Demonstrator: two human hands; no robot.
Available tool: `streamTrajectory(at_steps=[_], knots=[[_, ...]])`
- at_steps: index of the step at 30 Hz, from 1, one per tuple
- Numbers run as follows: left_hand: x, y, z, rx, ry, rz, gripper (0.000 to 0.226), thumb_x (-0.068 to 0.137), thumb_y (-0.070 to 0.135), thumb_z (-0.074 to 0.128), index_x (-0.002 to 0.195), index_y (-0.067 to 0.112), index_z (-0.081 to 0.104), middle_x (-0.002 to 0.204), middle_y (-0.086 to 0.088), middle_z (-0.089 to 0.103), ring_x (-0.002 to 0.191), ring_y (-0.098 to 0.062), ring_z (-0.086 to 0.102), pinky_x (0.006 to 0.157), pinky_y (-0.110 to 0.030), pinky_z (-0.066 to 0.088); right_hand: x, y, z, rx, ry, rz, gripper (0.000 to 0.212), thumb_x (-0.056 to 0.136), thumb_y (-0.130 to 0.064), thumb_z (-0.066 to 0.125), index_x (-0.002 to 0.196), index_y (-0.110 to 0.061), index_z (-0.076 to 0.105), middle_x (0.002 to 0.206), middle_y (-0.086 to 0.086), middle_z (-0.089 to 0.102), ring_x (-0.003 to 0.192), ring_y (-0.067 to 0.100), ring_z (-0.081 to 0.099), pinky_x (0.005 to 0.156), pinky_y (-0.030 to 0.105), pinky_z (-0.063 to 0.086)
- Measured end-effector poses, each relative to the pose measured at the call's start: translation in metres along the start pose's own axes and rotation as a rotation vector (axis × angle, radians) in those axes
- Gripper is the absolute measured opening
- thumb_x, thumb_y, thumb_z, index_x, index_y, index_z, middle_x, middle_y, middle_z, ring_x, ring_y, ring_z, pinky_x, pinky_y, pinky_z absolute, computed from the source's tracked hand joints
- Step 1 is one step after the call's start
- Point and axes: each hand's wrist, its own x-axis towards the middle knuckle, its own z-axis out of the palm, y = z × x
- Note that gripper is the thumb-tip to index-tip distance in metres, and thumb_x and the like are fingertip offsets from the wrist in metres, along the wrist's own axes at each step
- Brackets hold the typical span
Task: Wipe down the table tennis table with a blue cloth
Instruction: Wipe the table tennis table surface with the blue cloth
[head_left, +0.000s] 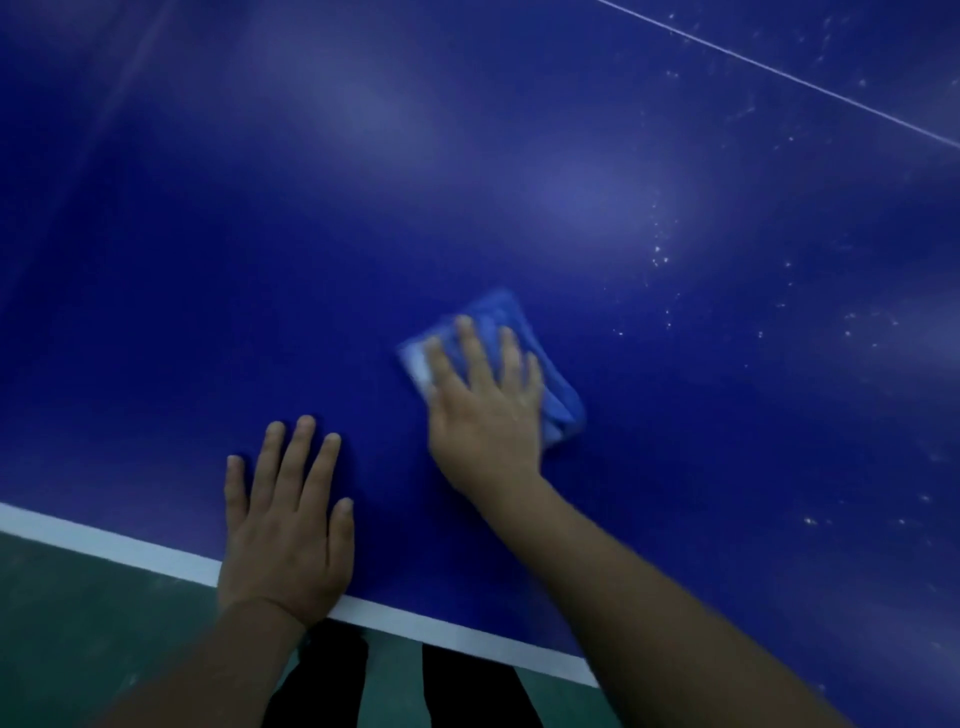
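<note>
Now: right hand (483, 410) flat, fingers straight, pressing folded fuzzy blue cloth (519, 332) beneath fingertips | left hand (285, 525) flat, fingers spread narrowly on smooth glossy table (363, 218) | white specks beyond right fingertips

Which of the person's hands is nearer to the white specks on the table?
Right. The right hand presses the cloth just left of the specks; the left hand lies flat by the near edge.
</note>
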Motion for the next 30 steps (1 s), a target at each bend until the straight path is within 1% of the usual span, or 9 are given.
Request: streamTrajectory(at_steps=[3, 8, 11, 15, 18, 21, 24, 26, 30], knots=[[0.0, 0.001, 0.0, 0.001, -0.001, -0.011, 0.061, 0.097, 0.038, 0.028, 0.15, 0.008, 0.036, 0.162, -0.011, 0.026, 0.152, -0.03, 0.013, 0.121, -0.054, 0.002, 0.048, 0.035, -0.007, -0.055, -0.023, -0.195, 0.055, 0.094, -0.037, 0.035, 0.148, -0.03, 0.045, 0.161, 0.002, 0.033, 0.144, 0.041, 0.03, 0.114, 0.06, 0.022], [0.0, 0.002, 0.0, 0.021, -0.016, -0.016, 0.062, 0.096, 0.038, 0.029, 0.15, 0.007, 0.036, 0.162, -0.011, 0.024, 0.152, -0.029, 0.012, 0.121, -0.055, 0.002, 0.087, 0.22, -0.057, -0.099, 0.028, 0.647, 0.056, 0.1, -0.035, 0.024, 0.156, -0.028, 0.025, 0.167, 0.003, 0.013, 0.147, 0.043, 0.019, 0.116, 0.061, 0.021], [0.001, 0.002, 0.0, 0.024, -0.036, -0.018, 0.063, 0.097, 0.039, 0.028, 0.15, 0.008, 0.035, 0.163, -0.011, 0.022, 0.153, -0.028, 0.01, 0.122, -0.054, 0.001, 0.085, 0.209, -0.063, 0.0, 0.092, 0.869, 0.053, 0.105, -0.042, 0.022, 0.157, -0.032, 0.024, 0.167, 0.0, 0.01, 0.15, 0.041, 0.012, 0.117, 0.062, 0.013], [0.0, 0.002, -0.001, 0.02, -0.036, -0.017, 0.063, 0.097, 0.04, 0.028, 0.15, 0.008, 0.036, 0.162, -0.011, 0.024, 0.152, -0.029, 0.011, 0.121, -0.054, 0.001, 0.052, 0.081, -0.024, -0.091, 0.02, 0.162, 0.059, 0.093, -0.032, 0.03, 0.152, -0.029, 0.037, 0.164, 0.005, 0.023, 0.146, 0.044, 0.024, 0.113, 0.063, 0.02], [0.001, 0.002, -0.002, 0.015, -0.028, -0.018, 0.063, 0.097, 0.04, 0.027, 0.15, 0.008, 0.036, 0.162, -0.011, 0.024, 0.152, -0.029, 0.012, 0.121, -0.055, 0.002, 0.027, 0.086, -0.018, -0.098, -0.085, -0.238, 0.052, 0.098, -0.039, 0.036, 0.149, -0.032, 0.043, 0.162, 0.001, 0.031, 0.146, 0.04, 0.027, 0.114, 0.06, 0.022], [0.0, 0.002, -0.001, 0.006, -0.022, -0.023, 0.062, 0.097, 0.039, 0.027, 0.15, 0.008, 0.036, 0.162, -0.011, 0.023, 0.153, -0.028, 0.011, 0.122, -0.054, 0.002, 0.048, 0.179, -0.036, -0.258, -0.057, 0.098, 0.06, 0.096, -0.038, 0.023, 0.153, -0.026, 0.037, 0.164, 0.007, 0.023, 0.145, 0.044, 0.026, 0.113, 0.062, 0.026], [0.0, 0.003, -0.001, 0.002, -0.029, -0.026, 0.062, 0.097, 0.039, 0.027, 0.151, 0.009, 0.035, 0.163, -0.01, 0.022, 0.153, -0.026, 0.009, 0.122, -0.054, 0.001, 0.063, 0.219, -0.058, -0.051, 0.011, 0.593, 0.055, 0.104, -0.045, 0.017, 0.158, -0.034, 0.021, 0.168, -0.003, 0.004, 0.152, 0.036, 0.009, 0.12, 0.059, 0.01], [0.0, 0.002, -0.001, 0.002, -0.03, -0.024, 0.062, 0.097, 0.039, 0.027, 0.151, 0.009, 0.035, 0.163, -0.009, 0.021, 0.153, -0.026, 0.008, 0.122, -0.054, 0.001, 0.064, 0.179, -0.053, -0.044, 0.01, 0.572, 0.055, 0.102, -0.042, 0.021, 0.157, -0.034, 0.023, 0.168, -0.003, 0.007, 0.151, 0.037, 0.01, 0.118, 0.062, 0.013], [-0.001, 0.004, -0.003, -0.018, -0.024, -0.029, 0.062, 0.097, 0.039, 0.027, 0.151, 0.01, 0.036, 0.163, -0.008, 0.021, 0.153, -0.026, 0.009, 0.122, -0.054, 0.001, -0.001, 0.091, -0.023, -0.143, -0.112, -0.491, 0.055, 0.093, -0.037, 0.038, 0.146, -0.027, 0.046, 0.16, 0.007, 0.033, 0.142, 0.047, 0.031, 0.109, 0.069, 0.028]])
